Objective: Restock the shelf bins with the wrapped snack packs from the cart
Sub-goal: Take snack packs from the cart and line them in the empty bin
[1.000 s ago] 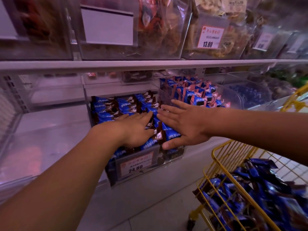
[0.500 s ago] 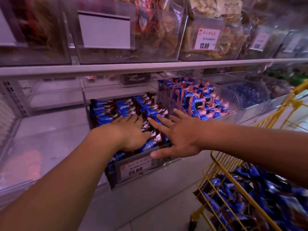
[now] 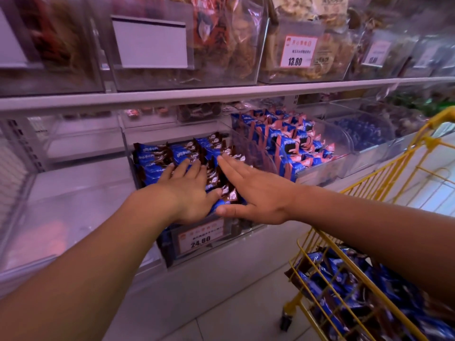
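Observation:
A clear shelf bin (image 3: 246,230) with a 24.80 price tag (image 3: 200,238) holds several blue and brown wrapped snack packs (image 3: 157,158) laid in rows. My left hand (image 3: 189,190) lies flat on the packs at the bin's front left, fingers straight. My right hand (image 3: 256,190) rests flat on the packs just to its right, fingers stretched toward the back, thumb near the front edge. Neither hand grips a pack. At the lower right, the yellow wire cart (image 3: 357,279) holds several more blue packs (image 3: 344,286).
To the right stands a bin of blue and pink packs (image 3: 290,141), then a bin of small blue sweets (image 3: 364,134). A see-through bin (image 3: 61,193) sits to the left. The upper shelf (image 3: 221,92) carries bins of bagged snacks, one tagged 13.80 (image 3: 296,51).
Both hands have slid a little toward the back of the bin over the packs, staying flat. The view has shifted slightly.

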Demonstrator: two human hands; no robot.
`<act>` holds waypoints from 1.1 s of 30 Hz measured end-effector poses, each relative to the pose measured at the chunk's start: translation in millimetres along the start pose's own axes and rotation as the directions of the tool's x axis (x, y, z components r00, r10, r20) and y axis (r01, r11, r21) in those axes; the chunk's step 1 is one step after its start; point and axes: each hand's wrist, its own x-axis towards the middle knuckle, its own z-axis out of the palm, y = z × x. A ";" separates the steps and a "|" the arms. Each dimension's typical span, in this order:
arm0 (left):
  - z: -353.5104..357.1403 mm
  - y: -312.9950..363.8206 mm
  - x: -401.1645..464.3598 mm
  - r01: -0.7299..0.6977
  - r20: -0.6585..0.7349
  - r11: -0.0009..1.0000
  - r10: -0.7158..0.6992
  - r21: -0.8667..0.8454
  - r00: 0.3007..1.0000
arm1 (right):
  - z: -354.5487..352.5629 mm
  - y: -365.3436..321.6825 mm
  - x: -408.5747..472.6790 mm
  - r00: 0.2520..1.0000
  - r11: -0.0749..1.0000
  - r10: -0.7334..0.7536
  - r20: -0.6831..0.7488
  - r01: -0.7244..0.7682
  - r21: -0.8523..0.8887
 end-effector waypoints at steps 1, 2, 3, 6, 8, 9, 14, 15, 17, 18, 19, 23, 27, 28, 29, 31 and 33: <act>-1.5 -4.3 -5.3 -0.013 -0.046 1.000 0.012 -0.009 0.999 | 1.4 -0.1 0.6 0.999 0.999 0.013 0.049 -0.016 0.047; -3.4 -8.8 -11.6 -0.039 -0.088 0.999 0.037 -0.024 0.995 | 2.2 0.0 2.5 0.996 0.996 0.026 0.088 -0.034 0.086; -5.6 -12.5 -18.3 -0.086 -0.117 0.996 0.081 -0.036 0.990 | 1.4 -0.1 4.9 0.991 0.991 0.038 0.125 -0.053 0.120; -7.9 -12.7 -38.2 -0.193 -0.095 0.980 0.188 -0.042 0.978 | -11.2 -0.7 10.8 0.966 0.963 0.045 0.255 -0.110 0.247; -6.1 -8.5 -45.4 -0.178 -0.109 0.982 0.171 -0.059 0.979 | -20.7 -1.4 8.5 0.974 0.947 0.051 0.220 -0.118 0.300; -7.3 -6.9 -47.7 -0.177 -0.165 0.982 0.164 -0.070 0.973 | -25.2 -3.0 4.4 0.990 0.960 0.060 0.129 -0.092 0.265; -22.8 -10.7 -66.0 -0.243 -0.425 0.964 0.177 -0.107 0.888 | -27.2 -14.1 -19.8 0.988 0.995 -0.020 -0.154 0.005 -0.100; -22.7 -10.9 -69.2 -0.225 -0.370 0.972 0.183 -0.073 0.911 | -24.1 -16.9 -22.9 0.993 0.993 -0.009 -0.120 -0.005 -0.117; -20.2 -9.6 -72.4 -0.160 -0.266 0.987 0.157 0.012 0.951 | -19.3 -19.7 -25.6 0.991 0.989 -0.002 -0.134 -0.018 -0.147; -19.0 -9.3 -72.0 -0.131 -0.252 0.991 0.137 0.039 0.958 | -19.4 -21.3 -26.4 0.987 0.987 -0.012 -0.158 -0.014 -0.159; -18.4 -8.9 -72.0 -0.104 -0.254 0.993 0.116 0.059 0.960 | -19.8 -22.7 -26.9 0.986 0.986 -0.020 -0.165 -0.008 -0.167; -17.4 -5.9 -72.7 -0.070 -0.265 0.992 0.095 0.103 0.960 | -19.4 -21.9 -23.2 0.992 0.978 -0.010 -0.123 -0.015 -0.207; -19.4 -6.8 -69.7 -0.073 -0.349 0.996 0.086 0.050 0.933 | -26.9 -12.5 -13.3 0.983 0.989 0.092 -0.158 -0.109 -0.103; -21.3 -9.1 -67.0 -0.063 -0.383 0.998 0.068 0.025 0.921 | -28.6 -9.4 -9.0 0.977 0.990 0.104 -0.186 -0.120 -0.080; -23.0 -11.2 -64.3 -0.054 -0.408 0.999 0.046 -0.009 0.912 | -29.3 -7.6 -4.4 0.972 0.990 0.111 -0.205 -0.126 -0.062; -23.2 -12.6 -58.1 -0.045 -0.410 0.997 0.018 -0.058 0.912 | -26.4 -5.8 4.2 0.973 0.991 0.110 -0.201 -0.122 -0.047; -19.5 -11.6 -52.9 -0.037 -0.369 0.997 0.008 -0.071 0.930 | -18.1 -5.6 10.1 0.980 0.995 0.089 -0.180 -0.095 -0.026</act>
